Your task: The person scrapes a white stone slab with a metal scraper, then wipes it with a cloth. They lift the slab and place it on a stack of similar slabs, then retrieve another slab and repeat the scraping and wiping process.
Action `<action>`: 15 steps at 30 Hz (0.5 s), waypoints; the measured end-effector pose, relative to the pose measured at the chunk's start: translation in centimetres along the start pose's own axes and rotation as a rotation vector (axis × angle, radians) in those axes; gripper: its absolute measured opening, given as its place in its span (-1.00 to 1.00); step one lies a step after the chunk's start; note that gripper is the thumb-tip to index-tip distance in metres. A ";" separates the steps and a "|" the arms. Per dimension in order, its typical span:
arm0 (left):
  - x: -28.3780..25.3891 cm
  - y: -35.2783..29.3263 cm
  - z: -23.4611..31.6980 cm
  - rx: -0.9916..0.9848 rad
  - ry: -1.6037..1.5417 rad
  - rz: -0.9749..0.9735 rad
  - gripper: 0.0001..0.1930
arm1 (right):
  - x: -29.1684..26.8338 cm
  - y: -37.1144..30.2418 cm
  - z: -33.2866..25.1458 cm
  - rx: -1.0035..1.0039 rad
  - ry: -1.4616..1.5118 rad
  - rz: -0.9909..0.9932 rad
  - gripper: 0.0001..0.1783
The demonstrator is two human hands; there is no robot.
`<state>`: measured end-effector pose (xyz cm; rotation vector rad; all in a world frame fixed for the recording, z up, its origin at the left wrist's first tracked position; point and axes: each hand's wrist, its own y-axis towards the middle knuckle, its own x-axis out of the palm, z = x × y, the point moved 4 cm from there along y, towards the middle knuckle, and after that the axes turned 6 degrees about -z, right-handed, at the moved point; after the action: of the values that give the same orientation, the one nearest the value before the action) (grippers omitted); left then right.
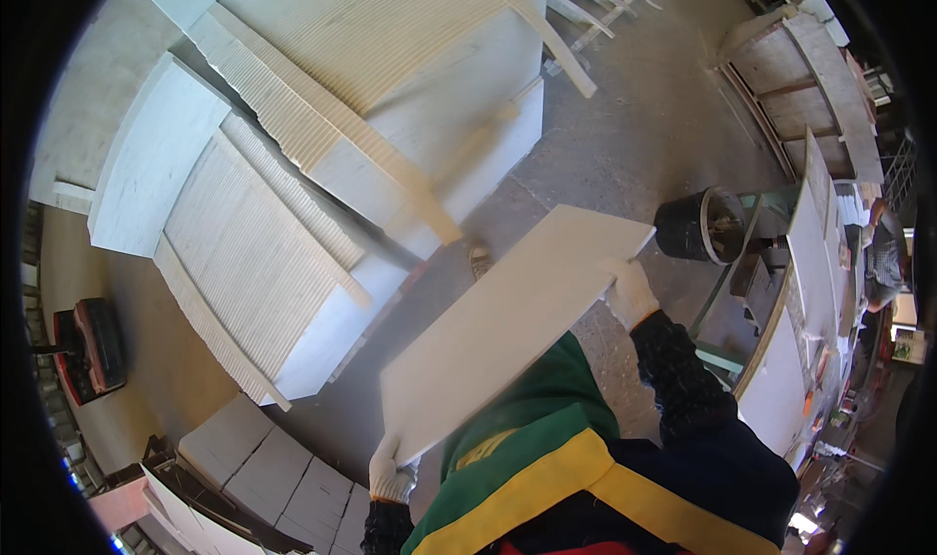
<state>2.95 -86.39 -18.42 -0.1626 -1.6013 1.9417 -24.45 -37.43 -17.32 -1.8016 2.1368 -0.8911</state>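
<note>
A pale, flat rectangular board (517, 321) is held slantwise in front of my body, its long side running from lower left to upper right. My left hand (390, 469), in a white knit glove, grips its near left corner. At the far right end my right hand (631, 293), gloved too, is closed round the edge. The fingers under the board are partly hidden. Below the board is a green apron (527, 404) with a yellow band. The tip of a shoe (479, 260) shows past its far edge.
Two stacks of large white sheets (498, 160) with ribbed surfaces and wooden strips (386, 169) stand ahead and left. A black bucket (688, 228) sits right, by a worktable (771, 379). White blocks (293, 467) lie lower left. Another person (885, 257) is at far right.
</note>
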 end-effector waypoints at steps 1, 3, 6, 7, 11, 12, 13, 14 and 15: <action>-3.0 -1.0 -0.1 0.005 -0.021 -0.010 -0.67 | 0.4 -1.6 2.8 0.002 0.074 -0.076 -0.66; -9.2 -3.0 -0.9 -0.019 -0.025 0.039 -0.66 | 1.4 -3.2 8.5 -0.083 -0.127 -0.064 -0.65; -17.9 -6.3 -1.5 0.014 -0.003 0.011 -0.64 | 4.6 -5.4 16.1 -0.282 -0.290 -0.146 -0.63; -21.0 -7.1 -1.3 -0.024 0.002 0.094 -0.66 | 5.8 -6.2 18.4 -0.258 -0.240 -0.190 -0.63; -31.5 -9.3 0.2 -0.158 0.143 0.233 -0.58 | 11.8 -9.7 24.9 -0.120 -0.703 -0.378 -0.62; -33.5 -9.8 0.7 -0.201 0.155 0.253 -0.56 | 13.3 -10.7 25.3 -0.151 -0.668 -0.357 -0.63; -35.3 -10.2 1.2 -0.231 0.167 0.269 -0.53 | 14.6 -11.5 25.9 -0.063 -0.470 -0.303 -0.64; -36.7 -10.7 1.6 -0.255 0.183 0.275 -0.50 | 15.7 -12.2 26.1 0.006 -0.309 -0.270 -0.65; -37.6 -10.9 1.9 -0.263 0.207 0.268 -0.47 | 16.7 -13.0 26.3 0.069 -0.145 -0.225 -0.66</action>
<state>36.45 -106.74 -18.34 -0.6942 -1.7576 1.8250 -3.98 -62.34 -27.30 -2.0331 1.8212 -0.8413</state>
